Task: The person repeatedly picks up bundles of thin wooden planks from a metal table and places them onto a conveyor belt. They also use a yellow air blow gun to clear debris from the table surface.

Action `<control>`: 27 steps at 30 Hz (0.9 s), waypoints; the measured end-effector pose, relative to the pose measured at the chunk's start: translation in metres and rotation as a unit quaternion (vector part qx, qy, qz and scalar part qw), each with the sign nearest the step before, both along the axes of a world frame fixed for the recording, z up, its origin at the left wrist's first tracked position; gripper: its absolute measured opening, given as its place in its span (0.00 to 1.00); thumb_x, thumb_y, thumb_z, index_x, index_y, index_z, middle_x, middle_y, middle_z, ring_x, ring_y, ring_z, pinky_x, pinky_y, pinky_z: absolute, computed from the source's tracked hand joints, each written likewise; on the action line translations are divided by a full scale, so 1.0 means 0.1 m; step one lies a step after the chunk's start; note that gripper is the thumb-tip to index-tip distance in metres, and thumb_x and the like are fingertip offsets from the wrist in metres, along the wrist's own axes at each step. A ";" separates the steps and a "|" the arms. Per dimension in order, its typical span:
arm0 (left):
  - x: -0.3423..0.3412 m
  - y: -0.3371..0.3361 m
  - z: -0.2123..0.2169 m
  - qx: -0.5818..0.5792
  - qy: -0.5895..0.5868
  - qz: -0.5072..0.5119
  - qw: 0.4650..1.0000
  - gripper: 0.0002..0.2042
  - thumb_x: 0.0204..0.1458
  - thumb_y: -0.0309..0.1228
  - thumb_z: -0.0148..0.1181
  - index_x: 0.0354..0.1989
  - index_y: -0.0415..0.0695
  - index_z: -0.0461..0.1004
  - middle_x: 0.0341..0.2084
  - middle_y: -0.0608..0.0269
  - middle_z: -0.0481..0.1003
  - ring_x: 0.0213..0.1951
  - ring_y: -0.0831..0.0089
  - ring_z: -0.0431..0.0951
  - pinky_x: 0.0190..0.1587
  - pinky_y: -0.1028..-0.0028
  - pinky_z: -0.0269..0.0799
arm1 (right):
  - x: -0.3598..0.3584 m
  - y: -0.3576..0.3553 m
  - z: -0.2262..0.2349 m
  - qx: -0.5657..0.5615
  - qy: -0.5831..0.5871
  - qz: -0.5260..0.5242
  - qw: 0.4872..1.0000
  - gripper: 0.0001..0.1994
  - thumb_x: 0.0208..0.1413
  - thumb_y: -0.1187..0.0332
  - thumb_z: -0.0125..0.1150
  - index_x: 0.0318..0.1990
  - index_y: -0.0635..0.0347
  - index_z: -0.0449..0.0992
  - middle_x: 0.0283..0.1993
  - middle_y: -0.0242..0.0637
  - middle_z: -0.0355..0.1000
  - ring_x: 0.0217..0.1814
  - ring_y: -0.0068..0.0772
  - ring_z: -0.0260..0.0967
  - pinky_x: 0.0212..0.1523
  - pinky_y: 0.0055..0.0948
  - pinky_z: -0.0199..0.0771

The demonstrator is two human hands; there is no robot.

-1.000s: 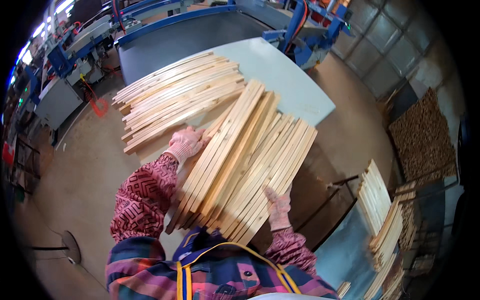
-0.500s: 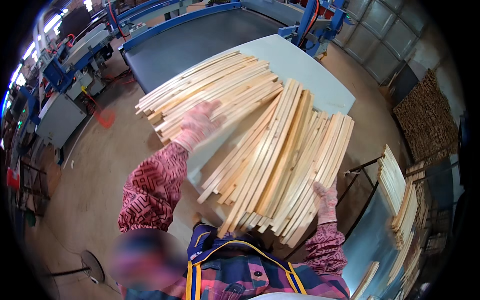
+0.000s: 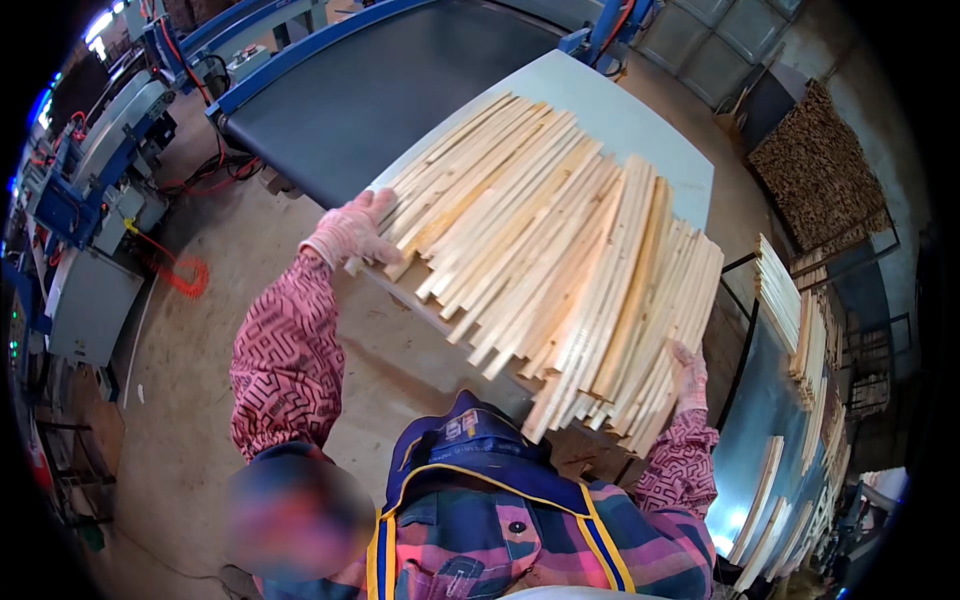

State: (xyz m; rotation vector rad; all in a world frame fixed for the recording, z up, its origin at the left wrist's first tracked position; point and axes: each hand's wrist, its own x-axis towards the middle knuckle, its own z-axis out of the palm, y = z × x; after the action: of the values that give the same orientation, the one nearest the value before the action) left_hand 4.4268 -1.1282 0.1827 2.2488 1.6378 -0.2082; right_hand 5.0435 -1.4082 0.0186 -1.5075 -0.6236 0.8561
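Slats of pale wood (image 3: pixel 560 270), long and thin, lie fanned in a broad heap across the light table (image 3: pixel 655 135), their near ends overhanging its edge toward me. I read the step in hand as squaring this heap into one even stack: the ends are ragged at 6 o'clock, and the pile splays wider at 3 o'clock than at 12.

Left hand (image 3: pixel 350 232), gloved, rests at 9 o'clock of the heap, palm on the outermost slats, fingers (image 3: pixel 375 205) spread flat and fairly wide, gripping nothing, only pressing sideways.

Right hand (image 3: pixel 690 375), also gloved, sits at 4 o'clock, against the underside or edge of the rightmost slats; its fingers appear loosely curled against the wood, though I cannot tell how far they wrap.

In my judgement the next move calls for both palms to close toward each other while the near ends are butted level.

Further stacks of slats (image 3: pixel 785 300) stand on a rack at 3 o'clock, well apart.
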 end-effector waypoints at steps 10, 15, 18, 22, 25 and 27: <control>0.42 0.16 0.02 0.013 0.056 0.008 0.998 0.53 0.30 0.54 0.70 0.68 0.58 0.47 0.68 0.43 0.42 0.67 0.46 0.50 0.66 0.52 0.49 | 0.29 -0.43 -0.24 -0.048 -0.002 -0.040 0.998 0.35 0.65 0.46 0.34 0.68 0.67 0.47 0.62 0.56 0.61 0.65 0.46 0.60 0.70 0.41 0.53; 0.54 0.34 0.04 0.041 0.042 0.031 0.998 0.52 0.29 0.51 0.71 0.67 0.60 0.50 0.68 0.44 0.45 0.66 0.46 0.51 0.66 0.56 0.50 | 0.12 0.09 0.07 -0.124 0.070 -0.135 0.981 0.30 0.66 0.49 0.39 0.60 0.71 0.62 0.58 0.51 0.67 0.62 0.42 0.63 0.64 0.37 0.62; 0.59 0.58 0.07 0.029 0.045 0.027 0.998 0.51 0.30 0.52 0.70 0.68 0.60 0.51 0.68 0.45 0.45 0.67 0.49 0.50 0.67 0.58 0.48 | 0.23 0.13 -0.05 -0.013 0.043 -0.101 0.994 0.28 0.67 0.53 0.38 0.65 0.66 0.55 0.56 0.50 0.68 0.57 0.42 0.68 0.62 0.37 0.66; 0.00 1.15 0.12 0.030 0.080 0.056 0.995 0.52 0.31 0.53 0.69 0.69 0.62 0.49 0.69 0.47 0.44 0.68 0.51 0.49 0.68 0.57 0.45 | -0.55 0.98 0.15 0.001 0.081 -0.033 0.996 0.36 0.62 0.51 0.47 0.70 0.60 0.41 0.59 0.56 0.63 0.61 0.46 0.63 0.60 0.42 0.68; -0.63 1.59 0.02 0.046 0.070 0.067 0.994 0.52 0.31 0.52 0.70 0.69 0.62 0.49 0.70 0.47 0.43 0.68 0.51 0.49 0.68 0.59 0.46 | -1.52 1.72 0.66 -0.045 0.086 -0.032 0.995 0.34 0.64 0.50 0.44 0.69 0.60 0.45 0.61 0.53 0.63 0.65 0.43 0.60 0.61 0.40 0.68; -1.13 1.95 -0.08 0.062 0.060 0.060 0.994 0.52 0.31 0.52 0.70 0.69 0.61 0.50 0.70 0.47 0.43 0.69 0.52 0.48 0.68 0.60 0.45 | -1.92 2.03 0.61 -0.060 0.080 -0.022 0.995 0.31 0.64 0.50 0.43 0.69 0.59 0.50 0.60 0.50 0.64 0.64 0.41 0.61 0.61 0.40 0.68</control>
State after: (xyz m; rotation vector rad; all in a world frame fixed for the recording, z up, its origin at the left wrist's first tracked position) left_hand 4.3135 -0.9335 0.1752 2.2567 1.8913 -0.2213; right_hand 4.8514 -1.2052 0.0791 -1.5371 -0.4266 0.9836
